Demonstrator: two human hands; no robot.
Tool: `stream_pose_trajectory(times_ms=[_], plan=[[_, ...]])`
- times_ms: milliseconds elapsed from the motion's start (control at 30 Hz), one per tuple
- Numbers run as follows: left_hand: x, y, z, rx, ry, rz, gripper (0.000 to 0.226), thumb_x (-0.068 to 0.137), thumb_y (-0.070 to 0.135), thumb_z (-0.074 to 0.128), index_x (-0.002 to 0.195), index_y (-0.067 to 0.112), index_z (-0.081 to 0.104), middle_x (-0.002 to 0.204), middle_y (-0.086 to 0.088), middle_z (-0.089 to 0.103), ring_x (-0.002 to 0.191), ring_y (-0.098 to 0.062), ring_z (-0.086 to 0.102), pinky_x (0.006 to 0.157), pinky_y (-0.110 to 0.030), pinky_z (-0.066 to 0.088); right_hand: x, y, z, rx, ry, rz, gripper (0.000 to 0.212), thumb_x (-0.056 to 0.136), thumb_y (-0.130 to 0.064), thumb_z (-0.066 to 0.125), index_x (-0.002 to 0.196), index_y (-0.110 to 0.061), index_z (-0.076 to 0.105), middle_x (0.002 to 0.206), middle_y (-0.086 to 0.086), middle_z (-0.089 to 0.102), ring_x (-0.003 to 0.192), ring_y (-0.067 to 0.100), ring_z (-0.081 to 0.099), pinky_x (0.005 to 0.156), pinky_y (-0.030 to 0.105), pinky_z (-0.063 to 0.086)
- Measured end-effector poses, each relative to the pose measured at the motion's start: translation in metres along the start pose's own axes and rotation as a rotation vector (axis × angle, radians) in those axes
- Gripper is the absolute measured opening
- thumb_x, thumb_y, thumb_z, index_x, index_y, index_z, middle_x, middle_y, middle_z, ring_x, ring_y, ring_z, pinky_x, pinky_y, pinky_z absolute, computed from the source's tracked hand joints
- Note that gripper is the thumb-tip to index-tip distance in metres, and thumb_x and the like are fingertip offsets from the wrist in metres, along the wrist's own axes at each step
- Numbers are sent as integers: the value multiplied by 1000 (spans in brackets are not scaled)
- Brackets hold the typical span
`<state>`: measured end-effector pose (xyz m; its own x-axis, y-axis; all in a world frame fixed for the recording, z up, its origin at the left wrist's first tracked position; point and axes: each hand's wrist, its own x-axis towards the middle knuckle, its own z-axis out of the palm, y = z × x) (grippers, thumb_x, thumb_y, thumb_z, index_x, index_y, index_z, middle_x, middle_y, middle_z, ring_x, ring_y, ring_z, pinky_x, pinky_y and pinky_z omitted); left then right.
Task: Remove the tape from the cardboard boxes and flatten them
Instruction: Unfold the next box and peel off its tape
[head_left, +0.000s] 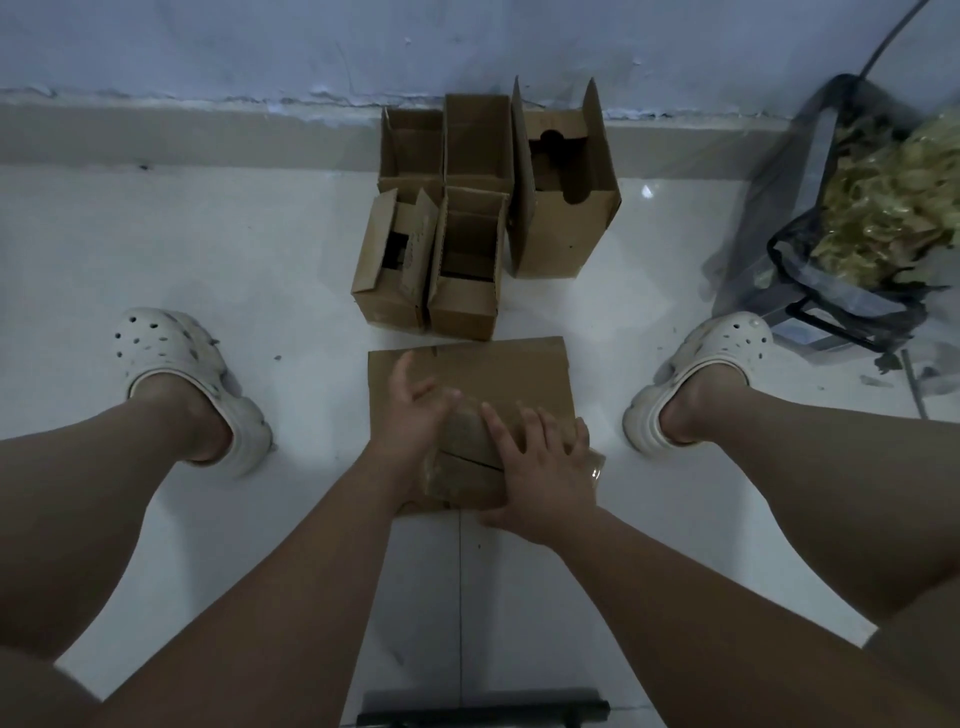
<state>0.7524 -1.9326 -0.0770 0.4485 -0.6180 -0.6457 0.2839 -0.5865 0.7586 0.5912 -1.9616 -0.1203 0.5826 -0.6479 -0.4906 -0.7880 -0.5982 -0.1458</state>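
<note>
Our left hand (415, 410) and right hand (543, 460) rest on a taped box (465, 457), fingers spread and straight. It lies on flat cardboard (498, 371) on the floor (208, 260), near open boxes (467, 260).

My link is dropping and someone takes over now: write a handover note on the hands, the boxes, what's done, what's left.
Left hand: open, resting on the taped box lying on the floor.
Right hand: open, spread over its near end, where glossy tape shows.
Five boxes stand by the wall, tops open; a bag at the right holds what looks like crumpled tape.
Done: those five are opened, not flattened.
Left: peel this tape, flatten this box, then the five.
</note>
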Motion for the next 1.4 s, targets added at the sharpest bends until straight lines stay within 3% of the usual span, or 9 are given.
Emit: stream_pose_trajectory(times_ms=[100,200,300,567,833,967,1100,1233,1400], plan=[[0,-10,-6,79,88,-236,36,99,19,45,133,10,47,105,-5,60,85,-15,60,55,-15,43,0,1,-2,-36,-16,60,126,73,-60,70,143,-35,-32,155,12,5,143,34,12,110,67,6],[-14,-34,-7,-104,13,-405,24,99,15,42,90,11,63,87,-8,63,75,-20,58,68,-28,45,-1,3,-2,29,-49,89,125,72,-56,71,145,-36,-29,152,12,11,139,36,18,111,64,12],[-13,-40,-7,-222,-7,-300,22,96,7,47,94,14,69,86,-5,69,78,-18,60,75,-31,45,7,3,-8,114,-24,142,124,68,-60,70,147,-38,-24,151,15,14,137,38,19,111,60,14],[7,-25,-6,-402,-42,-279,23,96,0,44,93,11,65,67,2,68,54,-5,60,55,-20,46,16,15,-18,247,9,190,121,65,-56,69,145,-42,-21,151,11,14,139,36,17,114,59,10],[2,-10,-5,-72,-147,-169,27,98,12,47,119,20,62,72,4,72,62,-3,63,56,-12,48,18,23,-16,302,36,187,119,65,-54,70,149,-39,-13,151,10,19,140,32,19,117,56,10],[-2,-4,-2,25,-116,-50,30,95,3,49,122,7,61,115,-6,62,87,-6,60,62,-3,48,19,24,-16,283,51,205,118,67,-54,69,150,-39,-14,150,10,22,140,32,21,118,53,13],[3,-5,-2,216,-15,42,19,91,5,57,104,7,71,112,-7,40,110,-28,50,86,-18,45,17,25,-16,290,39,188,117,67,-53,69,150,-39,-12,151,9,20,142,30,19,118,52,13],[5,-10,0,476,109,50,23,87,21,66,71,36,59,116,13,44,114,-13,42,100,-33,24,13,28,-13,242,68,152,119,65,-59,69,152,-36,-9,149,10,25,138,31,25,115,52,21],[3,-16,2,315,-23,139,20,90,16,62,84,35,63,120,3,33,122,-18,38,106,-29,31,11,29,-10,240,87,202,119,66,-60,67,149,-37,-15,150,11,22,138,33,25,116,53,20]])
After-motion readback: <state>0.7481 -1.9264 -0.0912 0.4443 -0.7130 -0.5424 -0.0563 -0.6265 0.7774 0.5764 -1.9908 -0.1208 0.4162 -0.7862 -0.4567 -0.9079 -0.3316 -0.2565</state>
